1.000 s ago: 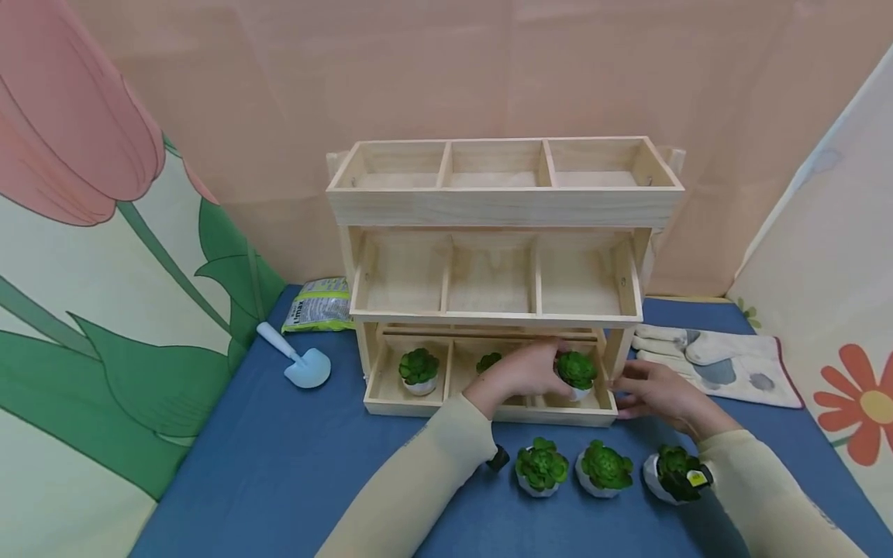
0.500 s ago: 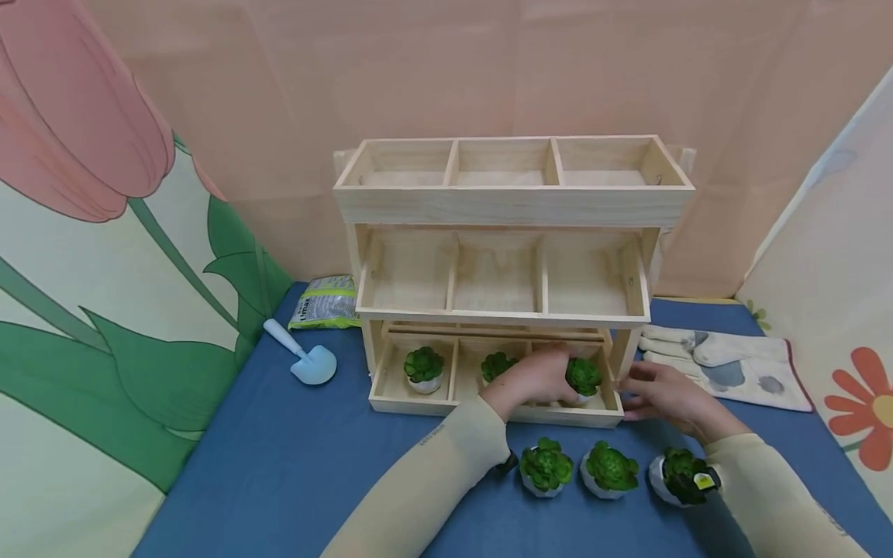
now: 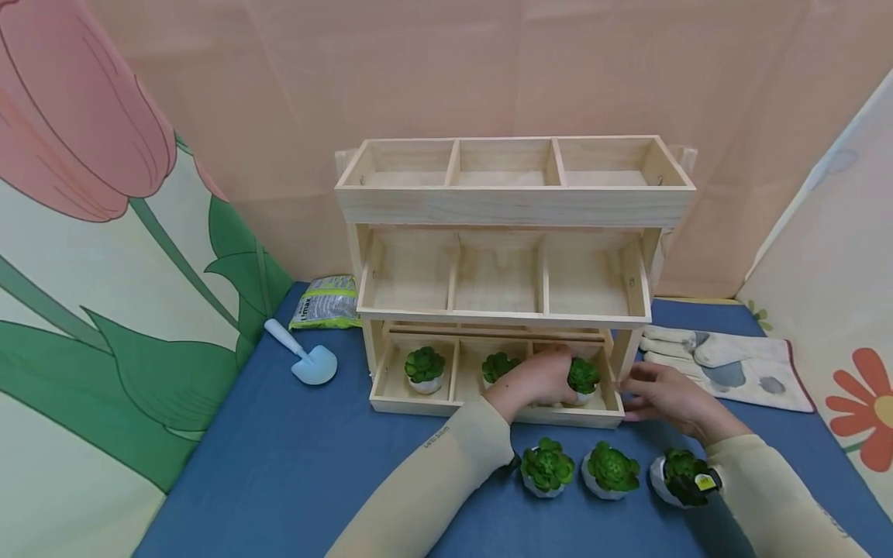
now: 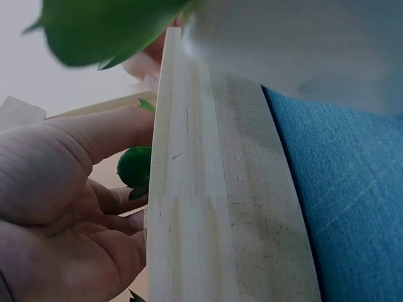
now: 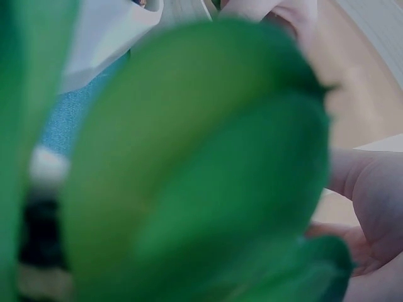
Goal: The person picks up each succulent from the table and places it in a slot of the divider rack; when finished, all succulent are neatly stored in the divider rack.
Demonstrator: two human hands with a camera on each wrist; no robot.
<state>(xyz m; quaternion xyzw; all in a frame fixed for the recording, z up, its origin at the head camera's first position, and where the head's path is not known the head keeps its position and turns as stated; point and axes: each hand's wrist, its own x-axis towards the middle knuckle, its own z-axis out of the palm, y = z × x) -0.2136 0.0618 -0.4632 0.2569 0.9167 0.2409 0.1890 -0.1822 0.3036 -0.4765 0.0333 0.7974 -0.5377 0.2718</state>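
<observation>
My left hand [image 3: 537, 378] reaches into the right compartment of the bottom wooden tray [image 3: 495, 415] and grips a small potted succulent [image 3: 583, 375] in a white pot. In the left wrist view, the fingers [image 4: 119, 201] are behind the tray's front board [image 4: 195, 189], with green leaves between them. My right hand [image 3: 673, 399] touches the tray's right end with its fingertips. One potted succulent [image 3: 424, 366] stands in the left compartment. Another succulent [image 3: 499, 366] sits in the middle one, partly hidden by my left hand. Leaves [image 5: 208, 163] block much of the right wrist view.
Three more potted succulents [image 3: 547, 466] stand in a row on the blue cloth in front. Above rise the shelf's middle tier [image 3: 502, 318] and top tier [image 3: 512, 205]. A light-blue trowel [image 3: 314, 364] and a bag [image 3: 325, 302] lie left, gloves [image 3: 732, 364] right.
My left hand has lowered the succulent slightly within the right compartment and stays on it. The whole view has shifted a little. My right hand remains at the tray's right end.
</observation>
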